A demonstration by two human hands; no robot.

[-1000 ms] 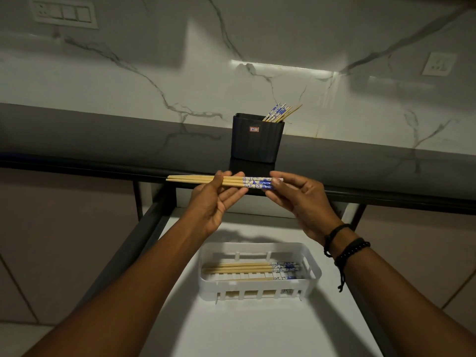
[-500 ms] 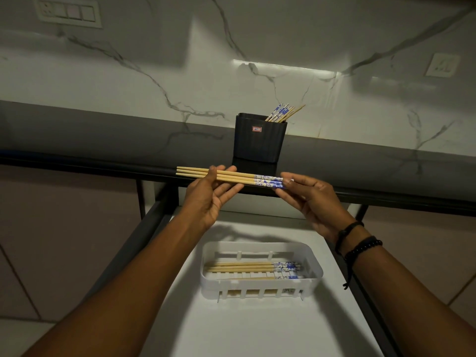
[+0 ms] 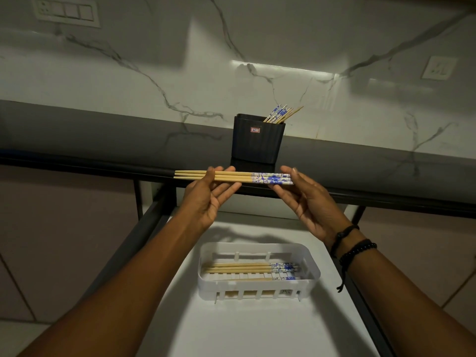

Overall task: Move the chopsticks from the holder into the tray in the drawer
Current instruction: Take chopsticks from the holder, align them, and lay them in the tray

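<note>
Head view: left hand [image 3: 208,199] and right hand [image 3: 306,202] are at frame centre, palms up, forearms reaching forward. Each pinches the held chopsticks [image 3: 231,177], thumb on top, near-straight fingers beneath; left takes the plain shafts, right the blue ends. The bundle is level and flat, likely to square the ends and match the stored chopsticks [image 3: 247,267] lying the same way in the tray [image 3: 206,282], lower centre in the drawer [image 3: 257,331]. The holder [image 3: 258,140] on the worktop [image 3: 103,135] contains more.
</note>
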